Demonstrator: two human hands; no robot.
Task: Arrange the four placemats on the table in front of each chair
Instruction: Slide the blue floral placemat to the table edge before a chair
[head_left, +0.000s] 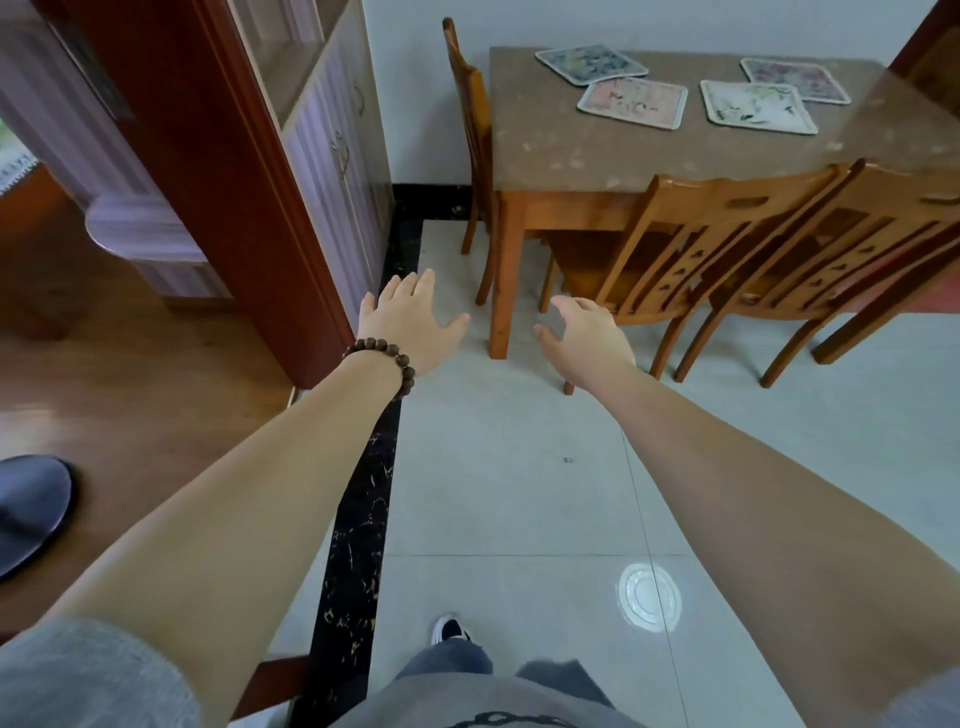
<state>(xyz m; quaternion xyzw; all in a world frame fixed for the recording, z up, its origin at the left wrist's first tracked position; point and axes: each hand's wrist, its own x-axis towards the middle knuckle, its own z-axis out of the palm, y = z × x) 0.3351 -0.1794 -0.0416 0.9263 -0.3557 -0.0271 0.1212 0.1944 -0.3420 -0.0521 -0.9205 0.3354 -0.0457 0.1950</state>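
Several square placemats lie near the far side of the brown stone-topped table (597, 145): a blue-grey one (591, 63), a pinkish one (632, 102), a white-green one (756, 106) and a purple one (795, 79) partly under it. My left hand (410, 317), with a bead bracelet at the wrist, and my right hand (584, 332) are stretched forward over the floor, short of the table's near corner. Both hold nothing, with fingers spread.
Two wooden chairs (717, 244) (852, 239) stand tucked along the table's near side, and another chair (470, 119) at its left end. A red-brown door frame (249, 197) and a lilac cabinet (332, 130) stand left. A dark slipper (31, 509) lies at far left.
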